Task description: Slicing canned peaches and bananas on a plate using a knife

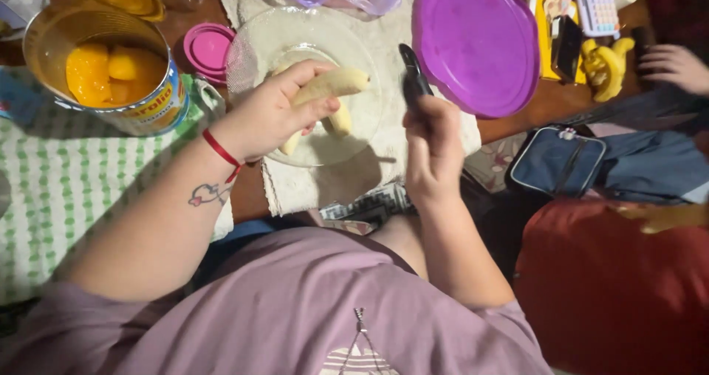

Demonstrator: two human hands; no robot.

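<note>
A peeled, pale yellow banana (325,87) is held in the left hand (269,113), fingers wrapped round its lower half, the free end pointing right. It is kept above a clear, round glass plate (251,43), on which another pale piece of banana (340,119) lies. The right hand (434,150) is closed round the dark handle of a small knife (412,72), the tip directed away from the body and apart from the fruit.

Risks, judged:
- The left fingers lie close along the banana; a cut made near them could nick a fingertip.
- The peeled fruit looks soft and slippery; too firm a grip could snap it, and a piece might fall beside the plate onto the pale cloth (295,190).
- The plate sits near the edge of the surface (247,194); a downward push could tip it toward the lap.

Packages and labels:
- Far left: a large open metal tin (159,109) of orange peach halves, wrapped in a label of yellow, red and green; lettering not recorded.
- Beside it: a small round pink lid (207,49).
- Upper right: a big round purple plastic lid (476,43).
- Further right: a yellow printed packet (548,21), partly covered by a dark flat object.
- Another person's hand (676,66) rests at the right edge.
</note>
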